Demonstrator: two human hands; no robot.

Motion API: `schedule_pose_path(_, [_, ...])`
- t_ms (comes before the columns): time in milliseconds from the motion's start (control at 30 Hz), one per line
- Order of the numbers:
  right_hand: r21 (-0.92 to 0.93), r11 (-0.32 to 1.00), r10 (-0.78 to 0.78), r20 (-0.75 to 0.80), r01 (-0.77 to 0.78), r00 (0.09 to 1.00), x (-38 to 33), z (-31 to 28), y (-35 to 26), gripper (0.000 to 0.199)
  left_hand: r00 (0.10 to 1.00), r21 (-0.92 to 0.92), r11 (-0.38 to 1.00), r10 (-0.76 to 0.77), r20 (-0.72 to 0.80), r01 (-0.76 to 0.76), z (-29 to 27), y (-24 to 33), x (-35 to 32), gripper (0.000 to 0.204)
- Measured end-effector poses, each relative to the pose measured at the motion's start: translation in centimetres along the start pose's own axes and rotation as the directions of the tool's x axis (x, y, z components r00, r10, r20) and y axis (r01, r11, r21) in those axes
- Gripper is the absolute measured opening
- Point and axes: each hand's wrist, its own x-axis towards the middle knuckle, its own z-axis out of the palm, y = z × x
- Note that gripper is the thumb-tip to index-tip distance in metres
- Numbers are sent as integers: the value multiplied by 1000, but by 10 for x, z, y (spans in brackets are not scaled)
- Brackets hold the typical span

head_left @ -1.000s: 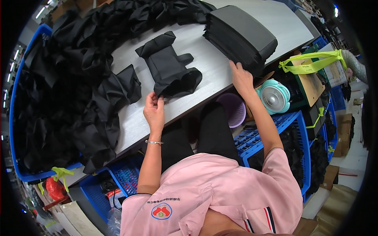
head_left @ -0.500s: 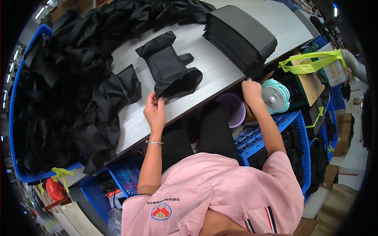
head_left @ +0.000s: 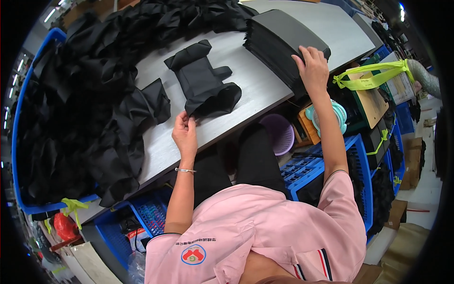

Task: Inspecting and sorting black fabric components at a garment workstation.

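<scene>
Change: the right hand [head_left: 313, 67], which was down off the bench edge by the purple basket half a second ago, is now up on the stack of black sheets [head_left: 283, 45]; the left hand [head_left: 185, 134] has kept its place.
Right hand: fingers spread flat on the near corner of the stack, pressing rather than closed around anything.
Left hand: fingertips pinch the near edge of the folded black fabric piece [head_left: 204, 86], which lies on the bench [head_left: 255, 85] just beyond the hand.
Loose fabric: a large heap of black pieces [head_left: 80, 109] spreads left of the left hand.
Blue bin: its rim [head_left: 21, 118] curves around the heap's outer side.
Purple basket [head_left: 278, 134]: below the bench between the hands; contents cannot be told.
Blue crate [head_left: 314, 168]: under the right forearm, holding dark items.
Yellow-green strap [head_left: 373, 78]: right of the right hand.
</scene>
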Motion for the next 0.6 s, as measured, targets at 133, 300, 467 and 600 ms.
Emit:
schedule_pose_path(133, [119,972,168,246,-201,955,12,3,9,20,1000,-100,995,26,-7,-27,-2,10,-5,29])
schedule_pose_path(300, [112,984,118,169,-138,979,14,-27,-8,14,945,75,969,247,-216,-236,-4,21,-27,31])
schedule_pose_path(467, [17,987,-158,317,161,935,-52,-93,-101,5,964,-33,992,128,233,-124,19,42,-88,31])
schedule_pose_path(600, [357,925,-105,566,-129,818,-119,-125,-152,10,676,-306,821,-127,726,482,61,8,-113,65])
